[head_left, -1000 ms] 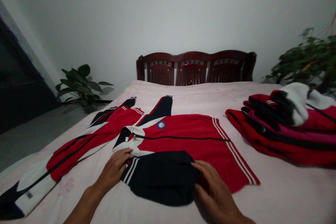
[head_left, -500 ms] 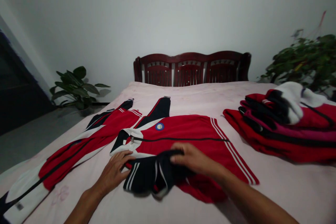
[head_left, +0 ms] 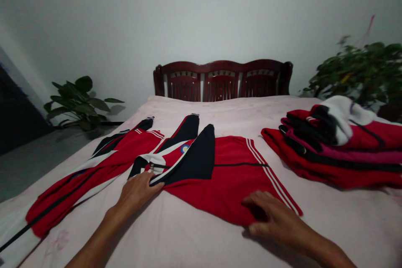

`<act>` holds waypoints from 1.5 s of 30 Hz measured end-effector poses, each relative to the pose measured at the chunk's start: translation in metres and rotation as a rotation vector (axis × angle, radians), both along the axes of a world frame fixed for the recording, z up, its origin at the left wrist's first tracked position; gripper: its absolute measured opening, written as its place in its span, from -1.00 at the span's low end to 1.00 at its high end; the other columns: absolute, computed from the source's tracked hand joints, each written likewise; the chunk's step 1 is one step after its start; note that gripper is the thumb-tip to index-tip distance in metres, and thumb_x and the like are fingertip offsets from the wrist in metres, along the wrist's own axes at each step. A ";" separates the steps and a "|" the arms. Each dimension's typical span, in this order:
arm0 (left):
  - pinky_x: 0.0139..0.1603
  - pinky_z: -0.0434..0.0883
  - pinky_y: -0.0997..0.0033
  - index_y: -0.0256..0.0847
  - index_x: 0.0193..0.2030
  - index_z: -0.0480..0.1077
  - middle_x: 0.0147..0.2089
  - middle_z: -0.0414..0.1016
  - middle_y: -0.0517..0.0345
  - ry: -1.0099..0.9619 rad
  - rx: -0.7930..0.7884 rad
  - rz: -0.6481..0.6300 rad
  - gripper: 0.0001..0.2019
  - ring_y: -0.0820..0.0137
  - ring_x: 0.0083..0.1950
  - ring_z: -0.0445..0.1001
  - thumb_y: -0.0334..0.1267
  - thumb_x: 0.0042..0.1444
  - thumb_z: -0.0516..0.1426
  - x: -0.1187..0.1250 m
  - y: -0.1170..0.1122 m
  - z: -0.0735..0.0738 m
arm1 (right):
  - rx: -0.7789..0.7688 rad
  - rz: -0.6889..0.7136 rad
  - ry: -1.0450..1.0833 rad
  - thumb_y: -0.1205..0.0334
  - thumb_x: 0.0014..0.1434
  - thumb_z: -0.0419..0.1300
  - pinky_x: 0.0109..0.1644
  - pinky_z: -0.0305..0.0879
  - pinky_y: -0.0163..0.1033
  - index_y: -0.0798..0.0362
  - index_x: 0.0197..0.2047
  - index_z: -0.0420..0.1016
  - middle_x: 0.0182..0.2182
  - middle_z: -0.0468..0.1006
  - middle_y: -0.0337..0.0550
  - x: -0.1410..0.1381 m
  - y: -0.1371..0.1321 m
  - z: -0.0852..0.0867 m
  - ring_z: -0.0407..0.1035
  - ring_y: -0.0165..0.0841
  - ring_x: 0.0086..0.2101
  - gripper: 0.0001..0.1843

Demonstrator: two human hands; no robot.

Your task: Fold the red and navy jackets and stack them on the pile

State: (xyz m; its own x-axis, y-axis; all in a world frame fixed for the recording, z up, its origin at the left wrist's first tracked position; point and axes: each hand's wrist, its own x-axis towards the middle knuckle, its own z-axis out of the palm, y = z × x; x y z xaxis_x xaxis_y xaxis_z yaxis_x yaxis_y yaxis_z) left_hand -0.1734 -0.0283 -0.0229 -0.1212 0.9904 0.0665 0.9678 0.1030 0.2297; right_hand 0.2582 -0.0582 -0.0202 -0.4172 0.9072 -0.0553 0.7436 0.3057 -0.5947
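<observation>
A red track jacket (head_left: pixel 232 176) with white stripes lies flat on the bed, its dark navy sleeve (head_left: pixel 196 157) folded across the chest. My left hand (head_left: pixel 138 190) rests on the jacket near the collar and zip, fingers pressing the sleeve's fold. My right hand (head_left: pixel 273 215) sits at the jacket's near hem, fingers curled on the red cloth. A second red, white and navy jacket (head_left: pixel 84 176) lies spread out to the left.
A pile of red, black and white clothes (head_left: pixel 333 146) sits at the right of the pink bed sheet (head_left: pixel 201 243). A dark wooden headboard (head_left: pixel 222 79) stands behind. Potted plants stand at the left (head_left: pixel 78 102) and right (head_left: pixel 361 71).
My right hand carried the navy sleeve up and across the jacket's chest, let it go, then came back to the near hem. The left hand stayed near the collar.
</observation>
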 end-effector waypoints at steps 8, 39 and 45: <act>-0.17 0.34 0.36 -0.13 -0.05 0.45 -0.10 0.61 0.04 -0.109 0.150 -0.026 -0.67 0.20 -0.06 0.55 -0.10 0.31 -0.09 0.014 0.022 -0.013 | 0.335 -0.077 -0.201 0.24 0.20 0.06 0.04 0.31 -0.06 -0.03 -0.15 0.53 -0.08 0.58 -0.03 0.031 -0.011 -0.012 0.43 -0.17 -0.07 -0.77; -0.30 0.34 0.38 -0.11 0.02 0.42 -0.26 0.44 0.14 0.181 0.505 -0.686 -0.73 0.36 -0.31 0.42 -0.46 0.23 0.07 0.045 -0.016 -0.027 | 0.675 0.199 -0.102 0.52 0.12 0.05 0.17 0.27 -0.09 0.08 0.29 0.28 0.17 0.40 0.06 -0.113 0.159 0.007 0.30 -0.21 0.11 -0.36; -0.27 0.37 0.40 -0.12 0.08 0.38 -0.22 0.48 0.10 0.109 0.630 -0.753 -0.72 0.40 -0.27 0.45 -0.43 0.30 0.04 0.022 -0.019 -0.036 | 0.741 0.586 -0.250 0.46 0.01 0.23 0.26 0.11 0.02 0.01 0.25 0.35 0.28 0.30 0.04 -0.184 0.191 0.018 0.11 -0.09 0.26 -0.30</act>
State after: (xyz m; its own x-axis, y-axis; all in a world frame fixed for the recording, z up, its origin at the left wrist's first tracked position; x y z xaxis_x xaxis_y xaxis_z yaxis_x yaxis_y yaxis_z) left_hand -0.1510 -0.0475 -0.0590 0.5646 0.5861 0.5811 0.7492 -0.6593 -0.0629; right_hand 0.0738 0.1333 -0.0023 -0.8670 0.4002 0.2970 0.4330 0.8999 0.0514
